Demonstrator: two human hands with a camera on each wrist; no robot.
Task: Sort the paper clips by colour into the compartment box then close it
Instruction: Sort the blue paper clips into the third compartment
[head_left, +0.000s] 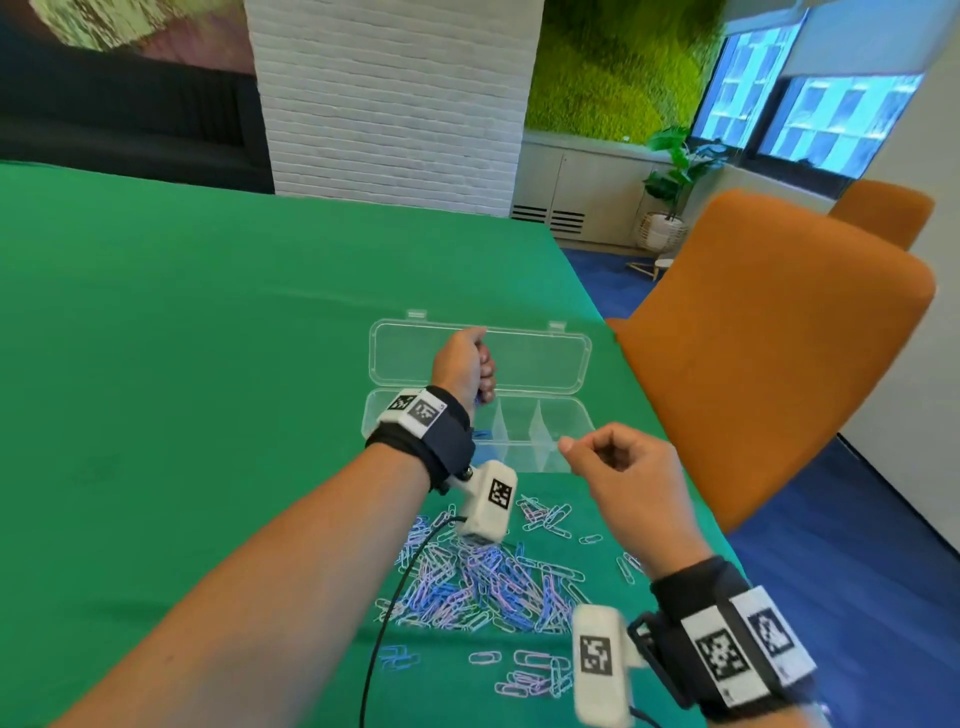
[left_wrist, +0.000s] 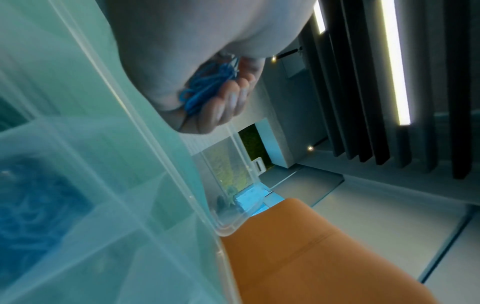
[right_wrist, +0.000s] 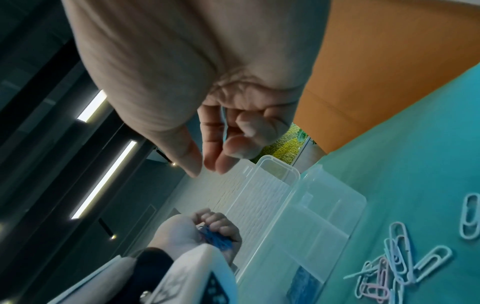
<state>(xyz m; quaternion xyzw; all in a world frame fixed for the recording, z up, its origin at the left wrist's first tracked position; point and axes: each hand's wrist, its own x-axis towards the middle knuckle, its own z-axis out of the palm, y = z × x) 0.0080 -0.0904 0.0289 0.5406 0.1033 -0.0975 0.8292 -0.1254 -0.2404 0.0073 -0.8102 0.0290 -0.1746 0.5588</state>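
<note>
- Head view: The paper clips (head_left: 483, 587) lie in a big mixed heap near the front edge of the table (head_left: 182, 322), close to its right side. They look small, light and thin, so they should slide and tangle; pinching one by its round end seems best. The compartment box (head_left: 519, 421) sits just behind the heap with its clear lid tipped back. It looks light and could skid if pushed. The left hand (head_left: 465, 366) is a raised fist over the left part of the box. The right hand (head_left: 618, 462) hangs above the box's front wall, fingers curled.
- Left wrist view: The left hand's fingers (left_wrist: 226, 102) wrap round a bunch of blue clips (left_wrist: 205, 88). More blue shows blurred inside a compartment below.
- Right wrist view: The right hand's thumb and fingers (right_wrist: 215, 144) nearly meet. A thin pale line runs between them, maybe one clip; I cannot tell.
</note>
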